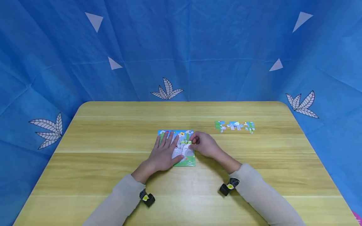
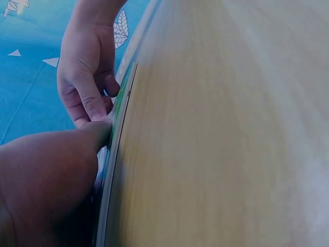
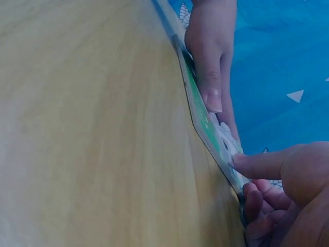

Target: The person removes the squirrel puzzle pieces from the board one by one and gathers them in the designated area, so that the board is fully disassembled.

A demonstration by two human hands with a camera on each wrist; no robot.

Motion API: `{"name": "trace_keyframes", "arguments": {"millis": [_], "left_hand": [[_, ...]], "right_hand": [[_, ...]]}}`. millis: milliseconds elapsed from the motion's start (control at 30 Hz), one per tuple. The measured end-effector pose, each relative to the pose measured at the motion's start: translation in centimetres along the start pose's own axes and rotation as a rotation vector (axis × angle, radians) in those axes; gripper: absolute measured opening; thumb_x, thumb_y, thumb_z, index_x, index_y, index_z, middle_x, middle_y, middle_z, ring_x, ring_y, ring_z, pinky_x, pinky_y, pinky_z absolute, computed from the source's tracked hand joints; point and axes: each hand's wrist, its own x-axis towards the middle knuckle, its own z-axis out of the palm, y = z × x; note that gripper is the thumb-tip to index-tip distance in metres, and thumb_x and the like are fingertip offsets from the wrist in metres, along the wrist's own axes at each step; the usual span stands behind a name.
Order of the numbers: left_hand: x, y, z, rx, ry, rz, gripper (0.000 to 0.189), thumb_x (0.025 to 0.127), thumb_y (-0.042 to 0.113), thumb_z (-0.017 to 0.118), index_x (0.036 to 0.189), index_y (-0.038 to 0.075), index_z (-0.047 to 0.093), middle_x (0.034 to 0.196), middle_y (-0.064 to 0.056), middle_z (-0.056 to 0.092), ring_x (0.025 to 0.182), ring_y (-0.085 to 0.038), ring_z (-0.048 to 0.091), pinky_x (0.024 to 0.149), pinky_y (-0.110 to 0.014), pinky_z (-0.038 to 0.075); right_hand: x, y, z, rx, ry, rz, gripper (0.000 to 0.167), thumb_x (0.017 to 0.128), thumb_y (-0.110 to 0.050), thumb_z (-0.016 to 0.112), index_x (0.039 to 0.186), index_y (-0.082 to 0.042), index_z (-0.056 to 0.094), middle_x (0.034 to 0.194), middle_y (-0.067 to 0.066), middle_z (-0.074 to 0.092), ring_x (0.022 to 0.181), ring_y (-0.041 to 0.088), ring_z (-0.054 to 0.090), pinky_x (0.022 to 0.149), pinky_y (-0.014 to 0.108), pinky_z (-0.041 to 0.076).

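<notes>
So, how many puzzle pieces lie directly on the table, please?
3, in a row past the right hand: left piece, middle piece and right piece; others may be hidden.

The left sleeve [image 1: 120, 201] and the right sleeve [image 1: 264, 191] are of plain pale greyish-beige cloth, softly creased, and each ends above the wrist, leaving the left hand [image 1: 164, 155] and right hand [image 1: 205, 145] bare. At each cuff sits a small black device, the left device [image 1: 150, 201] and the right device [image 1: 224, 190], both blocky and bearing a bright yellow patch.
</notes>
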Motion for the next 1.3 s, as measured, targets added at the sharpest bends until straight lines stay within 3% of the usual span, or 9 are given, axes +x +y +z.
{"name": "trace_keyframes", "arguments": {"millis": [567, 833, 1300], "left_hand": [[-0.47, 0.55, -0.63, -0.023, 0.023, 0.007, 0.087, 0.103, 0.059, 0.045, 0.165, 0.01, 0.008, 0.17, -0.015, -0.006, 0.155, -0.034, -0.014, 0.121, -0.056, -0.012], [-0.32, 0.3, -0.4, -0.026, -0.001, 0.0, 0.088, 0.103, 0.063, 0.04, 0.164, 0.014, 0.0, 0.169, -0.01, -0.014, 0.154, -0.029, -0.021, 0.12, -0.052, -0.017], [-0.14, 0.16, -0.39, -0.015, -0.018, -0.007, 0.089, 0.102, 0.064, 0.041, 0.164, 0.016, -0.002, 0.168, -0.009, -0.016, 0.153, -0.029, -0.022, 0.119, -0.05, -0.02]], "right_hand": [[-0.1, 0.6, 0.14, 0.058, 0.048, -0.043, 0.015, 0.086, -0.005, 0.08, 0.097, -0.008, 0.071, 0.086, 0.0, 0.066, 0.08, 0.017, 0.059, 0.076, 0.033, 0.05], [-0.32, 0.81, 0.1, 0.105, 0.045, -0.082, 0.007, 0.093, -0.005, 0.073, 0.099, -0.008, 0.071, 0.084, -0.001, 0.066, 0.078, 0.015, 0.059, 0.075, 0.031, 0.051], [-0.23, 0.9, 0.14, 0.202, 0.042, -0.05, 0.005, 0.094, -0.004, 0.07, 0.099, -0.005, 0.072, 0.084, 0.002, 0.069, 0.074, 0.015, 0.059, 0.068, 0.028, 0.049]]}}
